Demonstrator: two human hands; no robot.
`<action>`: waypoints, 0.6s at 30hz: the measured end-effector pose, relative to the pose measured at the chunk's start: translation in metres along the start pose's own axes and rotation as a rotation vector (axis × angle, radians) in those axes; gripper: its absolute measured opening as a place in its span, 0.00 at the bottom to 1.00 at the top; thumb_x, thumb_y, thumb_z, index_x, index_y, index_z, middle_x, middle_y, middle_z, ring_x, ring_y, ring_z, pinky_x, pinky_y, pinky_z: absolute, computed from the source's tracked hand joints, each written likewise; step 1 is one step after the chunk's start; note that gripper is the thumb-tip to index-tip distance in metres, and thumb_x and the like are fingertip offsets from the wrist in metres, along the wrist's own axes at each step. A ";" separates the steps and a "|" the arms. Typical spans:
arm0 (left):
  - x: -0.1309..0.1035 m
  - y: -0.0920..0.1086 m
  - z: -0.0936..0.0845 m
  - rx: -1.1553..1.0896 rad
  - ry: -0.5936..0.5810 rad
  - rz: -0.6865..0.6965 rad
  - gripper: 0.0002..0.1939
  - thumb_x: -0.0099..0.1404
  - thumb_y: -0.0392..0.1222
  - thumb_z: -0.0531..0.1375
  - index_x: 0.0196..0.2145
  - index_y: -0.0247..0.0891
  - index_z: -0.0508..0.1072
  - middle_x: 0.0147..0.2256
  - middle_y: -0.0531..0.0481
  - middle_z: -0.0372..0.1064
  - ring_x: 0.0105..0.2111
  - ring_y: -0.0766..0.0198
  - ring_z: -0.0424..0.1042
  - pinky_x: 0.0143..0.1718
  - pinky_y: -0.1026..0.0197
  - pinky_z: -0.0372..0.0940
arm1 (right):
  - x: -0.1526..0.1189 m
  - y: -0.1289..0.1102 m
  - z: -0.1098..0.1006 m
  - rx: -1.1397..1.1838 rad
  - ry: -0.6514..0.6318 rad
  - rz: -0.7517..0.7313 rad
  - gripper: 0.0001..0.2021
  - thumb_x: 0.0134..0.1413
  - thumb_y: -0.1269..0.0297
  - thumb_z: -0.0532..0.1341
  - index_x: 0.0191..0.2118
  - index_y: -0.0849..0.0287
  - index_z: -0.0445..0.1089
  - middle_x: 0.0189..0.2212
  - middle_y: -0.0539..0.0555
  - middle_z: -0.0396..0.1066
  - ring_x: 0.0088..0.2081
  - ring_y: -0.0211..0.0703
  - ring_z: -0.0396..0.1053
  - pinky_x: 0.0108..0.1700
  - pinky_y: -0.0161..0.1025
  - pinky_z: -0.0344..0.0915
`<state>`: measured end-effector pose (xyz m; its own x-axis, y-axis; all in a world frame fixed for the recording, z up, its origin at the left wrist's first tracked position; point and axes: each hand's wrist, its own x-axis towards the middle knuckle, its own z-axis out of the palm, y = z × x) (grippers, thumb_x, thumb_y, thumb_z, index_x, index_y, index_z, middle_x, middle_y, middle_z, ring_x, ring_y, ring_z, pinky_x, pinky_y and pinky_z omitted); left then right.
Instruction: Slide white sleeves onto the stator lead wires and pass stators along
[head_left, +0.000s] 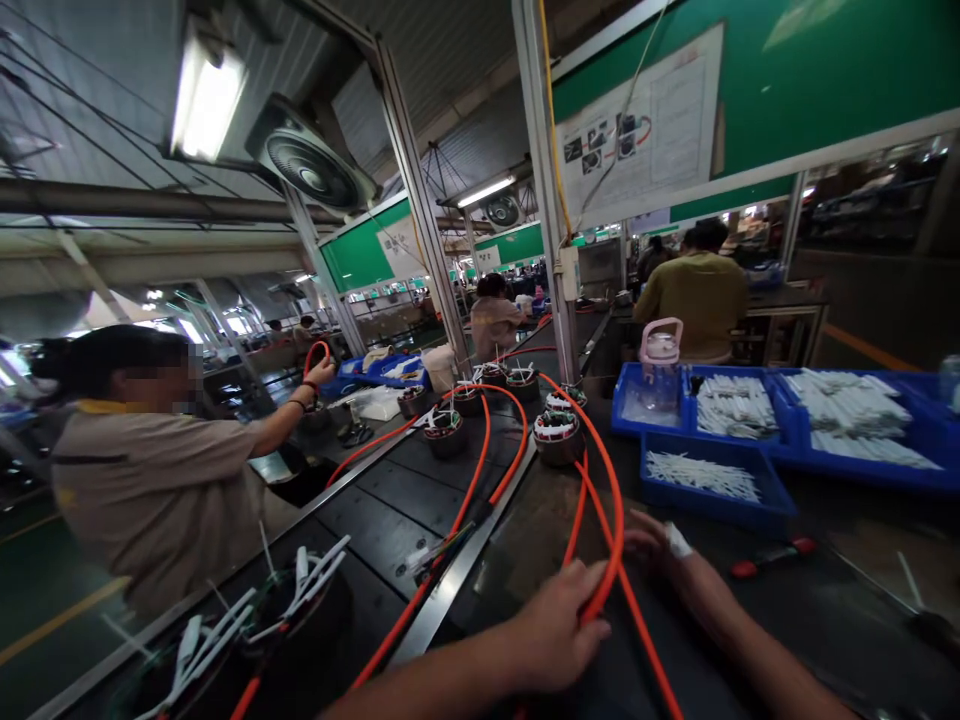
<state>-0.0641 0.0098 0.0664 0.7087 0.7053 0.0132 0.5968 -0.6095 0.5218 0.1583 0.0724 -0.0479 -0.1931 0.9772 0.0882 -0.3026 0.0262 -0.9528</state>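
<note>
My left hand [559, 625] is closed around an orange cable [616, 500], which loops up and over from a round motor part [557, 437] with white and red wiring on top. To the right of that cable is my right hand [660, 540], with a white wrap on one finger. Its fingers are partly bent and blurred, and whether they hold anything is hard to make out. More orange cable strands run down between and below my hands over the dark bench.
Blue bins [720, 490] of white sleeves stand at the right, beside a clear jug [660, 370]. A red-handled tool [772, 558] lies near my right forearm. More wired motor parts [444, 432] sit on the conveyor. Across it, a person [157, 470] holds an orange cable.
</note>
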 end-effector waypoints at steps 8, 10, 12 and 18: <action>-0.005 -0.071 -0.027 0.429 0.110 -0.419 0.15 0.67 0.44 0.47 0.47 0.42 0.67 0.45 0.46 0.66 0.47 0.58 0.65 0.48 0.59 0.58 | -0.043 -0.022 0.044 0.560 -0.141 0.211 0.22 0.48 0.60 0.64 0.51 0.52 0.66 0.41 0.53 0.70 0.43 0.46 0.69 0.54 0.48 0.58; -0.011 -0.099 -0.038 0.492 0.145 -0.597 0.15 0.65 0.43 0.51 0.47 0.35 0.67 0.46 0.38 0.65 0.47 0.52 0.65 0.46 0.52 0.60 | -0.046 -0.021 0.042 0.614 -0.101 0.208 0.21 0.47 0.61 0.65 0.49 0.54 0.68 0.38 0.53 0.71 0.40 0.44 0.70 0.53 0.46 0.60; -0.019 -0.121 -0.043 0.526 0.139 -0.721 0.17 0.62 0.47 0.55 0.45 0.33 0.68 0.45 0.36 0.66 0.46 0.49 0.66 0.43 0.51 0.62 | -0.047 -0.020 0.040 0.625 -0.094 0.198 0.21 0.46 0.61 0.65 0.49 0.55 0.68 0.37 0.53 0.71 0.40 0.43 0.69 0.52 0.45 0.61; -0.024 -0.138 -0.043 0.546 0.065 -0.823 0.16 0.65 0.48 0.55 0.44 0.33 0.67 0.42 0.45 0.67 0.40 0.60 0.69 0.41 0.53 0.66 | -0.048 -0.018 0.037 0.593 -0.125 0.193 0.21 0.47 0.63 0.66 0.49 0.55 0.67 0.35 0.52 0.70 0.39 0.41 0.69 0.51 0.43 0.62</action>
<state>-0.1798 0.0927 0.0306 -0.0167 0.9924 -0.1222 0.9971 0.0075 -0.0753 0.1385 0.0167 -0.0238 -0.3925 0.9197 -0.0014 -0.7098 -0.3039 -0.6354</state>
